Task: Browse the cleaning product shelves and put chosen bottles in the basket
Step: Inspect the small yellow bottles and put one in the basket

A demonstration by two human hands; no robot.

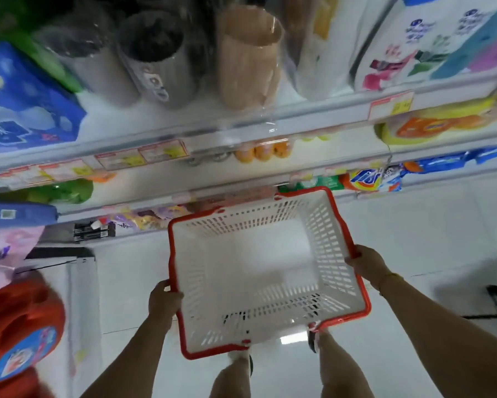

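Little reads cleanly from where I stand; the clearest is yellow lettering, something like "Fis", on an orange-and-blue detergent pack (366, 178) on a low shelf; the red-and-yellow price tags (391, 106) along the shelf edges are too blurred to read; white characters on the blue pack (20, 110) at the left and blue print on the white pack (419, 33) at the upper right stay illegible.

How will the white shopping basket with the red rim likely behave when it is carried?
The basket is probably light: nothing shows inside and its walls are slotted plastic. It looks fairly stiff, unbent though the left hand and right hand grip only opposite rim sides. It might tip if one lets go.
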